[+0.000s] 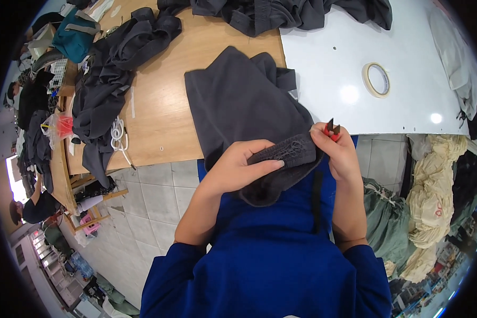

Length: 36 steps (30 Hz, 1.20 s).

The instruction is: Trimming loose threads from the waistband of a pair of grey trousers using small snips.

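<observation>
- 2 bare hands, apart from each other, both at 1 dark grey garment (238,100).
- The left hand (244,165) is clamped on its gathered band (289,150), thumb on top; most of its fingers are hidden under the cloth.
- The right hand (336,151) is closed around 1 pair of red-handled snips (331,130), dark blades pointing away from the body, and its thumb meets the band's right end. Most of the handles are covered.
- The garment lies on the wooden tabletop (159,122), its near end over the lap.
- 1 roll of tape (365,79) lies on the white tabletop (323,100).
- 2 heaps of dark cloth: the left heap (103,87) and the far heap (259,16), cut off above. Their pieces overlap too much to count.
- 1 white cord (116,139), looped, near the left heap.
- At least 2 other people at the left, small and distorted.
- 1 cream sack (434,175) bears a red handwritten mark (438,211).
</observation>
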Available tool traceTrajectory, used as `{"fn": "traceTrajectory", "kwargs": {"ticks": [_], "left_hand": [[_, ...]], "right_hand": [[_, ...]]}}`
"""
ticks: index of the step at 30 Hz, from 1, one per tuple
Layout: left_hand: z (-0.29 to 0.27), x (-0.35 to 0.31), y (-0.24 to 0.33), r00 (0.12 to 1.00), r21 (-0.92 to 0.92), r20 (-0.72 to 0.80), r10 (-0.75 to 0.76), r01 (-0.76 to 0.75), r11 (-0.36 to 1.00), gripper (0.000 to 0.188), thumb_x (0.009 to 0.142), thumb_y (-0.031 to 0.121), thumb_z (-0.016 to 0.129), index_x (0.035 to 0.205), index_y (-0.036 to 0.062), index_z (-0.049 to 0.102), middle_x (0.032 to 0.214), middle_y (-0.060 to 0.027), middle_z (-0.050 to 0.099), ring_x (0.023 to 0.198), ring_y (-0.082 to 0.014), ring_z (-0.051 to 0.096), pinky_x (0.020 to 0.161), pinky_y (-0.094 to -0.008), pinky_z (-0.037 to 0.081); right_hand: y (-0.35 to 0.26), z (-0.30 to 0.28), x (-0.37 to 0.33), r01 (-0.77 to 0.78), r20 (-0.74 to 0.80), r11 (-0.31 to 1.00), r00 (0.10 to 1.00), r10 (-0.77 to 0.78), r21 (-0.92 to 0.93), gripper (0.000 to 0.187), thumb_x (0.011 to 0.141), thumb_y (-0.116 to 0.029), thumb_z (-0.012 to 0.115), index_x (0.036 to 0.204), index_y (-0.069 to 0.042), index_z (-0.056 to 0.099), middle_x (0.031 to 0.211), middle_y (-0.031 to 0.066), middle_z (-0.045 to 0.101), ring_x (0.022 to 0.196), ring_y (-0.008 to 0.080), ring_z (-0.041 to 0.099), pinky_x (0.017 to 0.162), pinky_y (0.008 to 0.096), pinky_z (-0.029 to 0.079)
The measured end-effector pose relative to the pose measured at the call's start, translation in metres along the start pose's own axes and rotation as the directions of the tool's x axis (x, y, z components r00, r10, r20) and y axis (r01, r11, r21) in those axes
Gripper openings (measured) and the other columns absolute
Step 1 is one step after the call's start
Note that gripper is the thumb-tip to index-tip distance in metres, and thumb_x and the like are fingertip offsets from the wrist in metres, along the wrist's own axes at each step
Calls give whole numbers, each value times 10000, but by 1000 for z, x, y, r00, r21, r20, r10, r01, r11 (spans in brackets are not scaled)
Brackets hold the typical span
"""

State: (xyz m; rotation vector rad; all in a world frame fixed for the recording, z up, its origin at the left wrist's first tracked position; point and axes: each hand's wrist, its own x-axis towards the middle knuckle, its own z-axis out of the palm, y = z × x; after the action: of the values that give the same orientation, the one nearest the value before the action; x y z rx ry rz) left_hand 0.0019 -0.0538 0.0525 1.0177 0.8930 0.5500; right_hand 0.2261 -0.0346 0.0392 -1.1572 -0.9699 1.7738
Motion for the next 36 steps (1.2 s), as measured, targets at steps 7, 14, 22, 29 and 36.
{"fn": "traceTrajectory", "kwargs": {"ticks": [7,14,22,29,36], "left_hand": [[3,2,-6,997,-372,-69,-21,-6,928,252,901,90,576,1105,-59,586,998,-63,645,888,-88,597,810,-222,476],[7,3,-4,999,-400,-22,39,-45,915,235,957,132,496,1086,-37,597,965,-3,620,878,-42,540,785,-199,446],[13,9,-3,982,-370,-84,171,-190,909,179,936,134,537,1021,-7,606,880,23,586,775,-29,505,697,-192,426],[12,13,-6,888,173,38,458,-457,872,144,863,137,607,912,2,598,1120,-95,509,1007,-202,473,874,-297,381],[4,18,-6,826,365,68,559,-542,757,143,857,144,587,913,13,596,1104,-96,585,1016,-254,469,918,-362,340]], "right_hand": [[-8,24,-5,216,-249,876,905,-345,-431,199,789,-30,676,978,2,622,780,12,608,710,58,525,663,194,440],[-4,39,-9,462,82,533,804,-589,-709,153,706,2,724,841,-29,658,628,12,531,552,74,467,525,215,387],[4,20,-9,426,-262,868,834,-485,-254,170,878,-89,636,747,9,588,640,-37,527,560,27,393,524,174,327],[-3,27,-13,365,-306,924,872,-383,-117,162,916,-101,575,807,18,594,691,46,618,590,67,526,567,202,425],[-14,29,-14,237,-217,971,950,-227,24,196,943,-182,529,813,-36,518,681,71,602,661,160,635,552,215,419]]}}
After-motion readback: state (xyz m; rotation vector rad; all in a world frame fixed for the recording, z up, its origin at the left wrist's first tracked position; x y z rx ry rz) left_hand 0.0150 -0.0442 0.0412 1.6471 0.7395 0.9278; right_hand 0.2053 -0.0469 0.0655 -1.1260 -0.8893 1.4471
